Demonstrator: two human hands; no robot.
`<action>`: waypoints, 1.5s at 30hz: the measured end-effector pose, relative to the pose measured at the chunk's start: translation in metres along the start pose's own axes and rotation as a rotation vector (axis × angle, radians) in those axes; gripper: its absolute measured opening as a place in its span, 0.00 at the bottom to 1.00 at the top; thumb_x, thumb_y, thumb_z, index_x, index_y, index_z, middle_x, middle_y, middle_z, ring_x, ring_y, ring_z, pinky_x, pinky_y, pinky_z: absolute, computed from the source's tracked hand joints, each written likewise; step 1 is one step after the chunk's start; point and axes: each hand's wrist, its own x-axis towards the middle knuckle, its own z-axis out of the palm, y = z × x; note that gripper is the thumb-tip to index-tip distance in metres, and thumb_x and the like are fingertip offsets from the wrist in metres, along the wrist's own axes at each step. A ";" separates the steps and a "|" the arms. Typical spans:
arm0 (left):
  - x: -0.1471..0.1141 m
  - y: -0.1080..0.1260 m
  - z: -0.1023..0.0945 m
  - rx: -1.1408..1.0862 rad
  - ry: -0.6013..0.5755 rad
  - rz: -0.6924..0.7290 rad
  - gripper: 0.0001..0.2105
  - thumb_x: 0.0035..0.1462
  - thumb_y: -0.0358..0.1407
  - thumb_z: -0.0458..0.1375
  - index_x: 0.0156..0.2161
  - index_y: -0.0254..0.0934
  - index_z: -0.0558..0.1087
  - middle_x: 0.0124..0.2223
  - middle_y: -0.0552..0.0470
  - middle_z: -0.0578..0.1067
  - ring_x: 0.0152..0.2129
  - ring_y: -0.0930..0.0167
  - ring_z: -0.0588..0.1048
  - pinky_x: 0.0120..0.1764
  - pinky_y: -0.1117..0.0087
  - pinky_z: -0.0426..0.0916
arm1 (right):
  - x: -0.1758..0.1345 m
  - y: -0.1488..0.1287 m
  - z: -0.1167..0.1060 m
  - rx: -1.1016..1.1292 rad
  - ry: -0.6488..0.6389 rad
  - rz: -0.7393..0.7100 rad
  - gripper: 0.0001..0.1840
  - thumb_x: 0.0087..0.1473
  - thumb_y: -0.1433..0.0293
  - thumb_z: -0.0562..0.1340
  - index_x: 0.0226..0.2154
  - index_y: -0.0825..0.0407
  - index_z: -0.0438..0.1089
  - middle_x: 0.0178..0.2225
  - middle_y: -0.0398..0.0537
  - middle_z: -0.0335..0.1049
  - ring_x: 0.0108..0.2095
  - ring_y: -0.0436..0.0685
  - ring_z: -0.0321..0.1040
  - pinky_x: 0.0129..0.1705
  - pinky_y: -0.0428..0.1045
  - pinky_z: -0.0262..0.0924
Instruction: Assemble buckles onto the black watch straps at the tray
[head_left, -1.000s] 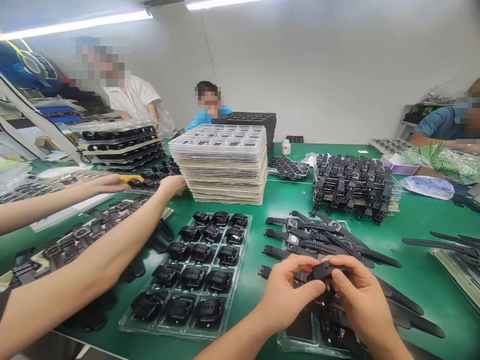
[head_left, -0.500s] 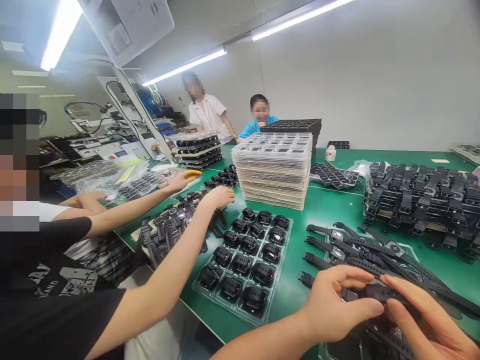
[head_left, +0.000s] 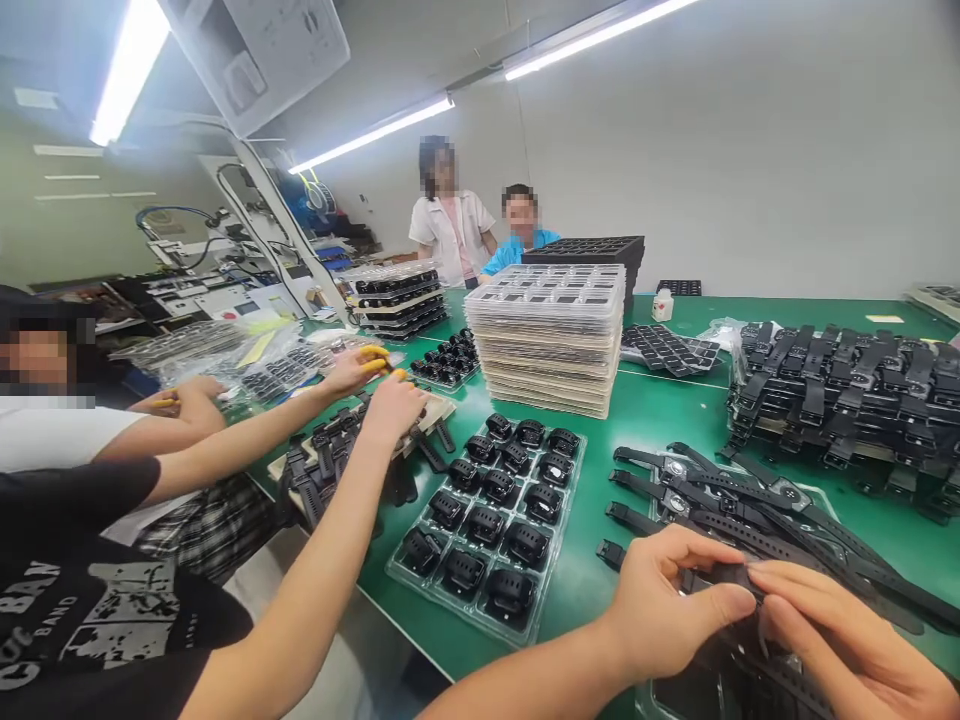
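1. The watch strap [head_left: 739, 578] is a small black piece, pinched between the two hands at about 5 o'clock in the view, just above the near edge of the bench [head_left: 645, 410]. Only a short part of it shows between the fingers.

2. Its long axis seems to lie nearly level, running from 9 o'clock to 3 o'clock, from one hand to the other. Which end points where I cannot tell, because the fingers cover both ends.

3. The left hand [head_left: 667, 605] grasps the strap with thumb and forefinger closed on its left part. The right hand [head_left: 840, 640] closes on the right part from the other side. I judge that holding it at both ends keeps it steady for fine finger work.

4. Directly under and behind the hands lies a heap of long straps [head_left: 757, 505] on a clear tray, fanning toward 2 o'clock, close enough to pick from.

5. At 9 o'clock from the hands is a clear blister tray [head_left: 491, 525] with rolled black pieces seated one per pocket, so they stay apart.

6. Farther, toward 12 o'clock, stands a stack of empty trays [head_left: 551, 345], and at 2 o'clock a big pile of black straps [head_left: 840, 385].

7. At 10 o'clock a co-worker's hand [head_left: 390, 408] rests on other straps.
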 end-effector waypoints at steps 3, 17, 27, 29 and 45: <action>-0.001 -0.001 -0.001 0.074 0.001 0.048 0.15 0.45 0.37 0.72 0.40 0.33 0.82 0.42 0.42 0.81 0.40 0.60 0.80 0.49 0.62 0.72 | 0.007 -0.011 0.005 0.000 0.015 -0.031 0.11 0.56 0.55 0.69 0.35 0.41 0.83 0.40 0.46 0.82 0.38 0.59 0.81 0.42 0.44 0.76; 0.010 0.000 -0.020 0.747 -0.133 1.053 0.09 0.66 0.28 0.55 0.45 0.35 0.77 0.35 0.48 0.82 0.32 0.68 0.74 0.38 0.66 0.71 | 0.009 -0.035 0.013 0.340 -0.135 0.394 0.14 0.48 0.60 0.75 0.40 0.43 0.82 0.43 0.48 0.81 0.44 0.62 0.76 0.48 0.50 0.71; 0.005 0.011 -0.021 1.026 0.035 1.387 0.09 0.63 0.24 0.55 0.43 0.32 0.77 0.32 0.50 0.81 0.31 0.69 0.71 0.37 0.66 0.64 | 0.014 -0.049 0.008 0.370 -0.064 0.452 0.05 0.48 0.64 0.73 0.30 0.46 0.81 0.32 0.45 0.81 0.33 0.58 0.75 0.39 0.48 0.70; 0.005 0.012 -0.022 1.012 0.041 1.388 0.08 0.61 0.23 0.57 0.42 0.32 0.77 0.31 0.50 0.81 0.30 0.69 0.71 0.36 0.66 0.63 | 0.016 -0.049 0.003 0.362 -0.068 0.442 0.05 0.48 0.64 0.73 0.30 0.47 0.81 0.33 0.47 0.81 0.35 0.59 0.75 0.40 0.50 0.70; 0.016 0.020 -0.030 0.725 0.168 1.168 0.06 0.60 0.25 0.54 0.38 0.37 0.71 0.31 0.52 0.77 0.28 0.70 0.73 0.36 0.65 0.69 | -0.005 -0.062 0.025 -0.262 -0.749 -0.055 0.13 0.60 0.75 0.66 0.46 0.44 0.76 0.50 0.47 0.73 0.50 0.61 0.70 0.52 0.54 0.67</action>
